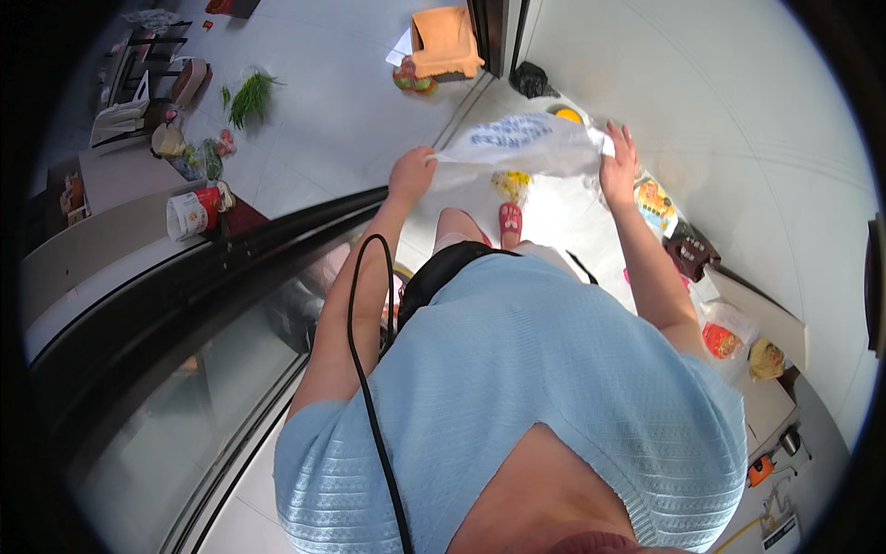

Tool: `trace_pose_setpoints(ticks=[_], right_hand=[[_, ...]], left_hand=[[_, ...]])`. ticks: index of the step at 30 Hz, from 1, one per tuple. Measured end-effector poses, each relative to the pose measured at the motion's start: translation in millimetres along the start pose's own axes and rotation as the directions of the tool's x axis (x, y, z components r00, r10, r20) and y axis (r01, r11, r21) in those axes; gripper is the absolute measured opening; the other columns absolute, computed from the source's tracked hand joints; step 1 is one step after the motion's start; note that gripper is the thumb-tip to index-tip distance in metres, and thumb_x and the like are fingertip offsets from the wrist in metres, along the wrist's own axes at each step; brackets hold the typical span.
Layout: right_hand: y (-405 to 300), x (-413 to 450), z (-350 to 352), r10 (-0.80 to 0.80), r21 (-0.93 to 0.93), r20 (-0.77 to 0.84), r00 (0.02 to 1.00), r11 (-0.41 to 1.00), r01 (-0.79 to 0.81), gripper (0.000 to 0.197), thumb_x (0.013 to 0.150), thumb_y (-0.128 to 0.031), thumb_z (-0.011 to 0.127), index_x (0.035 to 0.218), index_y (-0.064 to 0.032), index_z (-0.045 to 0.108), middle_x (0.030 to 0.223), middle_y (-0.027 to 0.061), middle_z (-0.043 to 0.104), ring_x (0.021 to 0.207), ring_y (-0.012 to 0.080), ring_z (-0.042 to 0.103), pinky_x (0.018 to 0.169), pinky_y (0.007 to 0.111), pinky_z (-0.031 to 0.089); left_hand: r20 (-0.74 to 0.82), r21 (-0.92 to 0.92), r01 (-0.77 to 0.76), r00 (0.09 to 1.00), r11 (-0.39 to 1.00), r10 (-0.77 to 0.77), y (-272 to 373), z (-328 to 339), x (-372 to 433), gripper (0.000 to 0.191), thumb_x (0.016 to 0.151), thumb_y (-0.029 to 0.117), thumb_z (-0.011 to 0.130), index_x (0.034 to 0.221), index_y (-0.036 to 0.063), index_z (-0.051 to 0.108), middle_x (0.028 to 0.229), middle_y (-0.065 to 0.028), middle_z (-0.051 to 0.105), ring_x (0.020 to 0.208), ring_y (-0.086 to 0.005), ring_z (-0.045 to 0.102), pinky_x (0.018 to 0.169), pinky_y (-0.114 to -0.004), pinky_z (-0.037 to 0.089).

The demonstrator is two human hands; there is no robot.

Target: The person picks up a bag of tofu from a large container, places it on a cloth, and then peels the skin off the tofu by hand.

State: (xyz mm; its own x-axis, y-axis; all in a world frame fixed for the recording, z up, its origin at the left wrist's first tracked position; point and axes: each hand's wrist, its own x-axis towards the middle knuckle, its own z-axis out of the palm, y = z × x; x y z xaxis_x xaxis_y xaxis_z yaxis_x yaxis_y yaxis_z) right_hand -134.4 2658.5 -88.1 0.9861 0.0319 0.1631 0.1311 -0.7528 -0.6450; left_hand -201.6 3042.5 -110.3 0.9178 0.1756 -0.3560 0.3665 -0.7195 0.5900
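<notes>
A white plastic bag (516, 145) with blue writing is stretched level in front of me, above the floor. My left hand (413, 173) pinches its left end between thumb and fingers. At the other end my right hand (618, 165) grips the bag, with its fingers pointing up and partly spread. Below the bag, a yellow-patterned clear package (511, 185) lies on the floor by my red shoe (511, 220). A yellow round thing (569, 114) shows just past the bag's far right edge; the bag hides part of it.
A black-framed glass door (228, 260) stands along my left side. Several bags line the right wall, including a printed package (656, 206) and a dark brown bag (692, 255). Beyond the doorway are green vegetables (252, 98) on the floor and an orange cloth-covered box (445, 43).
</notes>
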Motion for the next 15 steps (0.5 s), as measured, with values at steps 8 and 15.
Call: trace_pose_setpoints(ticks=[8,15], right_hand=[[-22.8,16.9,39.9,0.083,-0.244,0.106,0.991,0.968,-0.055,0.049,0.069,-0.006,0.044,0.115,-0.0156,0.057,0.138,0.0085,0.043,0.136,0.0303,0.025,0.108,0.050,0.015],[-76.9,42.4,73.5,0.228,-0.386,0.008,0.974,0.899,-0.208,0.043,0.077,-0.013,0.042,0.117,-0.0115,0.056,0.136,0.0110,0.045,0.134,0.0345,0.028,0.107,0.050,0.017]], left_hand=[[0.361,0.054,-0.157,0.924,0.986,0.128,-48.4,32.3,161.0,0.031,0.078,0.026,0.057,0.099,0.0042,0.065,0.097,-0.0195,0.064,0.093,-0.0346,0.060,0.081,-0.042,0.047],[0.478,0.265,-0.175,0.878,0.948,0.029,-122.6,13.5,307.0,0.030,0.078,0.021,0.053,0.102,0.0074,0.066,0.120,-0.0138,0.055,0.114,-0.0329,0.047,0.087,-0.044,0.045]])
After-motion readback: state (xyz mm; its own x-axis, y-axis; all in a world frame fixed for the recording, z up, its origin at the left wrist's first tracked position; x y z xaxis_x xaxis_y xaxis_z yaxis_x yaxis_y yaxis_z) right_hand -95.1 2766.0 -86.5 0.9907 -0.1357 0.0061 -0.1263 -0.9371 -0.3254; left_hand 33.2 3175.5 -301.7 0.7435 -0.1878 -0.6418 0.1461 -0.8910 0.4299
